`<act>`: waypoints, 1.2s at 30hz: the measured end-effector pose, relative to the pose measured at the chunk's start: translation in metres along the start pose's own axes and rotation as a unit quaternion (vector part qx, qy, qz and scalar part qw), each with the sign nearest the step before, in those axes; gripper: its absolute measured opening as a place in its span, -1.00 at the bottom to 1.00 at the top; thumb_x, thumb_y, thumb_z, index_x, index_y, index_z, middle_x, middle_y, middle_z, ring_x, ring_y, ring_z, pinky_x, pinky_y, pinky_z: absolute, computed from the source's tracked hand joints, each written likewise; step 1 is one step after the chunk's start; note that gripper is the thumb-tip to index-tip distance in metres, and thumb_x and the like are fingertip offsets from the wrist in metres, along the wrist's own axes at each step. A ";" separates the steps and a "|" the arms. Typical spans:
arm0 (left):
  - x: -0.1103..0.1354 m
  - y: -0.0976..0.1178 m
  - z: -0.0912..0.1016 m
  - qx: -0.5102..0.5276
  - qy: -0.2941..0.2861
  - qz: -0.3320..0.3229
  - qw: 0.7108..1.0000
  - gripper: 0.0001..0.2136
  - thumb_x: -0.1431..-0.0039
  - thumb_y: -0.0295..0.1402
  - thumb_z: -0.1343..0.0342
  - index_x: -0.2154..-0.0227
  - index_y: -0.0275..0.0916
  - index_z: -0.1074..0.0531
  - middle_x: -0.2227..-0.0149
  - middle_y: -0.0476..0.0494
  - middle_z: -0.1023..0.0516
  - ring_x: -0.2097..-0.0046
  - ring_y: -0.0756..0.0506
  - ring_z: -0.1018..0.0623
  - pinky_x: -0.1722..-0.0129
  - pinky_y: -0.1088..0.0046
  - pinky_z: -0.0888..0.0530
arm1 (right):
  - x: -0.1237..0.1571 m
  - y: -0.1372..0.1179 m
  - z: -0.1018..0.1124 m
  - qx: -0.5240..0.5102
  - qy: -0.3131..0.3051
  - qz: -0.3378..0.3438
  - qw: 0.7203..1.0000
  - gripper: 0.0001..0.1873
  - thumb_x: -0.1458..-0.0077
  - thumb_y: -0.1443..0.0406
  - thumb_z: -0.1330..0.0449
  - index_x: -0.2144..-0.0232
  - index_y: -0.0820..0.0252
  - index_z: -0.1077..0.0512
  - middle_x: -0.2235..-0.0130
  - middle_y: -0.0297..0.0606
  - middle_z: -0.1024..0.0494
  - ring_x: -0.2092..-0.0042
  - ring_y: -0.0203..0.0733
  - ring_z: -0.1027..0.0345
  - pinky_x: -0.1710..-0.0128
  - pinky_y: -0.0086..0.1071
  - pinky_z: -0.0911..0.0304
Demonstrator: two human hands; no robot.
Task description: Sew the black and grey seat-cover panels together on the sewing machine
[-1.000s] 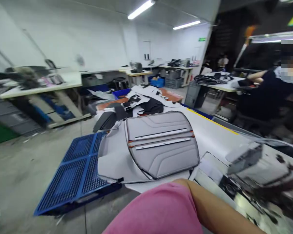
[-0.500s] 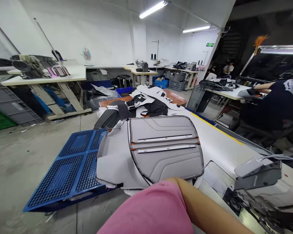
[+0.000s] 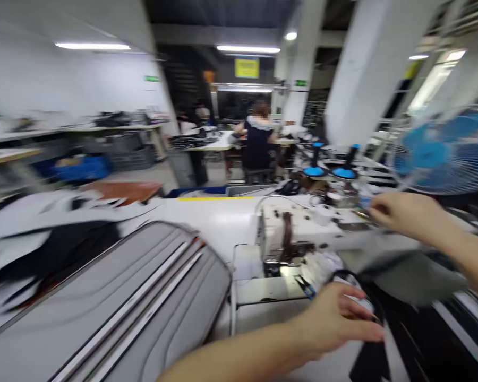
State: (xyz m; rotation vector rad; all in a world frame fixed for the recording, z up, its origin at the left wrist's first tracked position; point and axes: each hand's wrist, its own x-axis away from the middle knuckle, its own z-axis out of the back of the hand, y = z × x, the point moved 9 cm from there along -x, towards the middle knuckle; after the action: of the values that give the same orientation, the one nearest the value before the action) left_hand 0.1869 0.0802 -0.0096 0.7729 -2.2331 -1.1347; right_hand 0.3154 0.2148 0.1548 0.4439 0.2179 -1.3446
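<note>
The picture is smeared by a quick turn of my head. My left hand (image 3: 336, 318) reaches forward with its fingers stretched out and rests on dark fabric (image 3: 414, 329) just in front of a white sewing machine (image 3: 290, 233). My right hand (image 3: 406, 215) hangs raised above that fabric with its fingers curled; a grey blurred piece (image 3: 386, 252) lies right under it, and I cannot tell if the hand holds it. A grey padded seat cover (image 3: 135, 302) with pale strips lies at my left on the white table (image 3: 215, 217).
A blue fan (image 3: 442, 154) stands at the right. Two blue-based thread stands (image 3: 329, 170) rise behind the machine. Black and white cut pieces (image 3: 43, 239) are heaped at the left. A person in dark clothes (image 3: 258, 140) sits at a far table.
My view has swung sharply right, from the seat cover and blue pallet to the sewing machine. Both hands have come into sight; before, only my left arm and pink sleeve showed.
</note>
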 end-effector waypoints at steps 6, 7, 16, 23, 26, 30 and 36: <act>-0.004 -0.003 0.013 -0.018 0.002 0.044 0.999 -0.50 0.41 -0.16 -0.50 0.35 -0.32 -0.55 0.30 -0.15 -0.55 0.23 -0.04 -0.49 0.10 0.40 -0.38 | 0.013 0.043 -0.004 0.027 -0.068 -0.112 0.991 -0.83 -0.03 0.31 -0.08 0.56 0.16 -0.39 0.48 -0.25 -0.50 0.44 -0.20 -0.28 0.49 -0.38 0.07; -0.002 -0.005 0.011 -0.019 -0.001 0.047 0.999 -0.51 0.40 -0.17 -0.51 0.35 -0.32 -0.55 0.30 -0.15 -0.55 0.23 -0.04 -0.48 0.11 0.41 -0.38 | 0.007 0.038 -0.006 0.026 -0.064 -0.114 0.991 -0.84 -0.02 0.32 -0.07 0.55 0.17 -0.39 0.47 -0.24 -0.51 0.43 -0.20 -0.28 0.49 -0.39 0.08; -0.001 -0.018 0.039 -0.056 0.037 0.035 0.997 -0.52 0.25 -0.14 -0.46 0.26 -0.29 -0.52 0.28 -0.15 -0.56 0.19 -0.08 -0.50 0.12 0.41 -0.34 | 0.020 0.036 0.000 0.050 -0.044 -0.146 0.987 -0.79 -0.11 0.31 -0.02 0.46 0.20 -0.43 0.40 -0.17 -0.53 0.38 -0.15 -0.33 0.47 -0.38 0.09; 0.004 -0.019 0.033 -0.080 0.006 0.027 0.996 -0.55 0.21 -0.14 -0.44 0.26 -0.29 -0.52 0.31 -0.13 -0.53 0.27 -0.02 -0.45 0.22 0.46 -0.32 | 0.019 0.014 0.000 0.059 -0.042 -0.110 0.991 -0.78 -0.12 0.36 0.01 0.40 0.22 -0.44 0.34 -0.14 -0.54 0.33 -0.13 -0.37 0.46 -0.35 0.10; 0.005 -0.017 0.035 -0.083 0.015 0.035 0.996 -0.57 0.20 -0.15 -0.44 0.27 -0.29 -0.53 0.31 -0.11 -0.52 0.27 0.00 -0.43 0.22 0.48 -0.32 | 0.019 0.030 0.001 0.058 -0.049 -0.165 0.983 -0.78 -0.13 0.34 0.00 0.41 0.22 -0.44 0.35 -0.13 -0.54 0.32 -0.09 -0.38 0.44 -0.35 0.04; 0.005 -0.018 0.031 -0.076 0.008 0.039 0.996 -0.55 0.23 -0.14 -0.45 0.28 -0.28 -0.53 0.29 -0.13 -0.52 0.22 -0.05 -0.46 0.18 0.44 -0.34 | 0.009 0.020 -0.005 0.046 -0.051 -0.135 0.989 -0.76 -0.17 0.37 0.03 0.30 0.26 -0.44 0.24 -0.06 -0.55 0.23 -0.04 -0.41 0.39 -0.33 0.00; 0.005 -0.018 0.034 -0.086 0.013 0.044 0.995 -0.57 0.21 -0.15 -0.44 0.28 -0.27 -0.52 0.33 -0.09 -0.51 0.27 -0.01 -0.44 0.23 0.49 -0.31 | 0.024 0.034 -0.008 0.048 -0.049 -0.154 0.986 -0.77 -0.21 0.34 0.03 0.29 0.25 -0.43 0.25 -0.09 -0.54 0.23 -0.05 -0.40 0.38 -0.34 -0.01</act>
State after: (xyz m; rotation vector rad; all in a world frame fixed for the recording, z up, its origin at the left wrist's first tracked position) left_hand 0.1651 0.0864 -0.0413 0.6104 -2.0941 -1.2477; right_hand 0.3541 0.2025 0.1445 0.4343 0.1437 -1.6807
